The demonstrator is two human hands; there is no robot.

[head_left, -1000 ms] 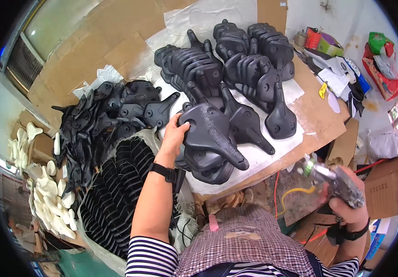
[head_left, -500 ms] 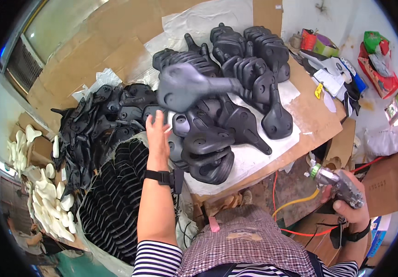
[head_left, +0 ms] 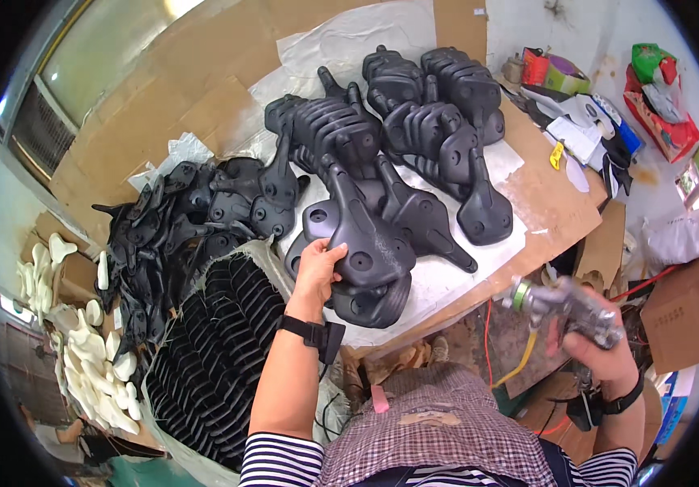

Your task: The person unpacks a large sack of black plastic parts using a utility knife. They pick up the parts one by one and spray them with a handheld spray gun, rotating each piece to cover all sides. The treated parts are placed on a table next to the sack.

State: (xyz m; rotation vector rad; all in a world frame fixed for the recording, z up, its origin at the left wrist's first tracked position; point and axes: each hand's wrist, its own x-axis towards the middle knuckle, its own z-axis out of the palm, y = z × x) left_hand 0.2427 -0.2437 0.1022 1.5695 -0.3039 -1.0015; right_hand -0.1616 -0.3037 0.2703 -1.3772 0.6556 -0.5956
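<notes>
My left hand (head_left: 317, 269) grips the rounded edge of a matte black saddle-shaped piece (head_left: 364, 235), thumb on top and fingers mostly hidden beneath. The piece has a wide end with round recesses and a narrow neck pointing away from me. It rests over similar black pieces (head_left: 374, 304) on white sheeting. At the right, off the table's edge, my right hand (head_left: 597, 345) is closed around a metal spray gun (head_left: 556, 300) with a green ring. The gun is blurred, and a yellow hose (head_left: 525, 357) hangs from it.
Several stacked black pieces (head_left: 447, 122) fill the table's back. A loose black heap (head_left: 195, 203) lies left, beside an open sack (head_left: 211, 349) of black pieces. Cream-coloured pieces (head_left: 94, 365) are at far left. Papers (head_left: 576, 138) lie right, and a red hose (head_left: 487, 341) hangs below.
A blurred black piece in mid-air above my open left hand is gone; one now lies on the left heap's edge. My left hand has closed on another piece. The spray gun has moved left.
</notes>
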